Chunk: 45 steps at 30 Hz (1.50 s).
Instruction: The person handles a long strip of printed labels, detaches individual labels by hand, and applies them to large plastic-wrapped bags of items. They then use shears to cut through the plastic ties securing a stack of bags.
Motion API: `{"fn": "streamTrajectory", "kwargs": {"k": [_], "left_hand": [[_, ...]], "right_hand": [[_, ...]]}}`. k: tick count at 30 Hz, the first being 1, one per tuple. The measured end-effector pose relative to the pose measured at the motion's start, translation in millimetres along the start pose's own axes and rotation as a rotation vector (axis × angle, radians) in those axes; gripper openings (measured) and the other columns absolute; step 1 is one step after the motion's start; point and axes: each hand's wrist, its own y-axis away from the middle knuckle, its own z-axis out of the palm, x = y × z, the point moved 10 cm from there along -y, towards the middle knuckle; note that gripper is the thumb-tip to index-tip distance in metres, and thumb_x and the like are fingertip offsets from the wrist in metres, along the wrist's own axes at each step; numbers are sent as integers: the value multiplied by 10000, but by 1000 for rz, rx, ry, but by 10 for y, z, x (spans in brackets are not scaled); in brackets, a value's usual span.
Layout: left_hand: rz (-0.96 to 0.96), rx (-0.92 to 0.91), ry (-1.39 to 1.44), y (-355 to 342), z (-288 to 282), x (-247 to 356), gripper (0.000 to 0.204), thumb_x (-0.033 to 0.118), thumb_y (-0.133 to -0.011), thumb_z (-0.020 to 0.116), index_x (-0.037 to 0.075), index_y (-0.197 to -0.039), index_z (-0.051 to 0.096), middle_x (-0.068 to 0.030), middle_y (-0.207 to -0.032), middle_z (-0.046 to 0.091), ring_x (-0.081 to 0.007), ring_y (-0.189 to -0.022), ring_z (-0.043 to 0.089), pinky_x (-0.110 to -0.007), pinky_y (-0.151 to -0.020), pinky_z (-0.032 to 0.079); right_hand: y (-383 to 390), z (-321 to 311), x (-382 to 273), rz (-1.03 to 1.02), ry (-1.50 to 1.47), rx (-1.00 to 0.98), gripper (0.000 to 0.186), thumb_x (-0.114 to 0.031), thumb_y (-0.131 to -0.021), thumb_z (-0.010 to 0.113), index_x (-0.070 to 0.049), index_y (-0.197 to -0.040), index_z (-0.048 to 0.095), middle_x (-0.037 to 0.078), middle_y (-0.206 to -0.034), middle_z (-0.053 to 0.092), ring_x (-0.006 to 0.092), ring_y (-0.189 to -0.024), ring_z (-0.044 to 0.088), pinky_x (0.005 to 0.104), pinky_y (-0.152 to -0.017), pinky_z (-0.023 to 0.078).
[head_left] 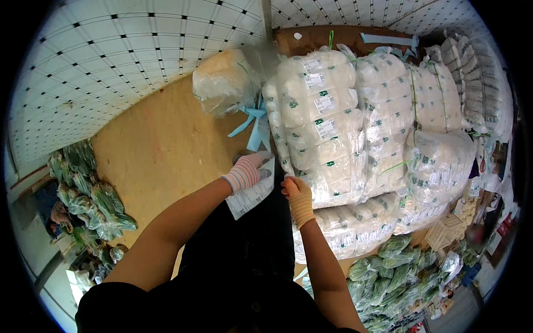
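My left hand (245, 173), in a pink-and-white striped glove, is closed on a white printed label sheet (251, 201). The sheet hangs at a slant above my dark trousers. My right hand (298, 201) wears a yellowish striped glove, its bare fingertips pinched together at the near left edge of a large bundle (325, 130). Whatever is between those fingertips is too small to make out. The bundle is made of white packs in clear plastic with green marks, and several white labels (325, 103) run down its top.
More plastic-wrapped white bundles (383, 105) stand to the right. Light blue strips (258, 125) and a clear plastic bag (225, 80) lie beyond my left hand. Bagged green produce lies at the left (102, 200) and lower right (388, 277). White dotted panels (144, 50) stand behind.
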Motion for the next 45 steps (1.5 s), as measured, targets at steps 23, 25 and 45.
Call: {"fn": "streamTrajectory", "kwargs": {"k": [23,25,45], "left_hand": [[249,9,864,1432,-589,162,239,95,-710,648,-4,-917,583,-57,-851,620,-128,-769,579,-274,-717,461],[282,82,654,1396,-598,161,209,99,-715,642,-4,-888,586,-53,-843,618,-119,-756,568,-265,-695,454],[-32,-284,-538,435,274,99,252,98,-689,585,16,-909,492,-195,-757,569,-343,-744,558,-399,-640,439]], "right_hand": [[1057,715,-1721,-607,142,272,492,-45,-686,619,57,-1115,400,94,-842,508,191,-762,499,277,-688,420],[1310,746,-1966,-904,589,498,410,-92,-659,648,-14,-1024,478,144,-818,546,296,-762,510,357,-686,418],[122,-1201,-11,-21,-507,518,165,-93,-742,594,-16,-880,547,60,-738,569,137,-632,553,230,-587,473]]}}
